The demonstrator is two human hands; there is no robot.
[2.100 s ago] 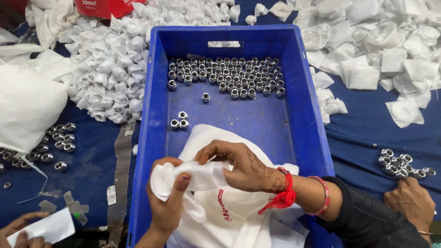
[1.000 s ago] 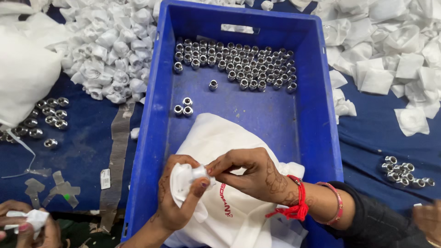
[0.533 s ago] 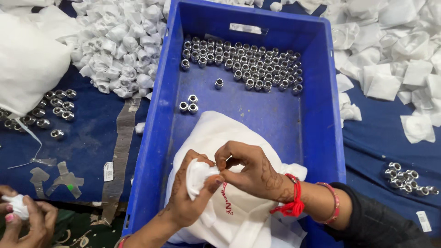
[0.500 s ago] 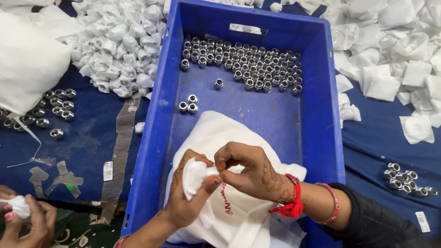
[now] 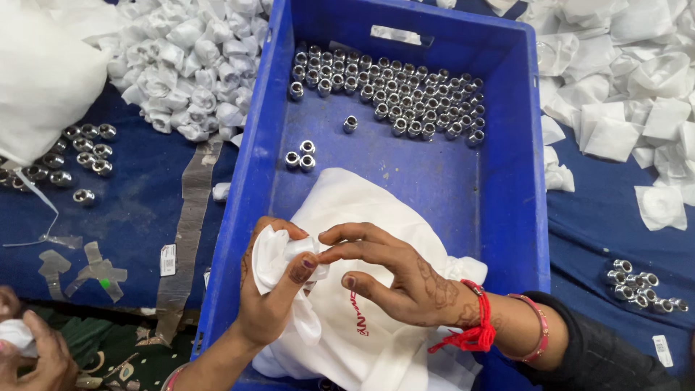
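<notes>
The left hand [image 5: 271, 300] is curled around a small white wrap [image 5: 279, 253], thumb pressed over its top and fingers closed behind it; whatever is inside is hidden. The right hand [image 5: 402, 279] reaches across from the right, its index finger and thumb pinched on the wrap's edge beside the left thumb, the other fingers loosely spread. A red thread [image 5: 474, 326] and a pink bangle [image 5: 539, 326] circle the right wrist.

Both hands hover over the near end of a blue crate [image 5: 521, 181]. Under them, inside the crate, lies a large white bag [image 5: 362, 333] that fills the near half. Just beyond the bag, by the crate's left wall, three metal nuts [image 5: 300, 156] sit touching one another. One nut [image 5: 350, 124] stands alone farther in, and against the far wall a dense block of nuts [image 5: 391, 98] is packed in rows.

Left of the crate, near its front corner, another person's hand [image 5: 32, 355] holds something white. Farther along that side, loose nuts [image 5: 76, 156] lie on the blue cloth [image 5: 145, 210], and beyond them rises a heap of wrapped pieces [image 5: 192, 61]. Right of the crate, a small cluster of nuts [image 5: 641, 286] lies near the front, with flat white sheets [image 5: 630, 94] scattered past it.
</notes>
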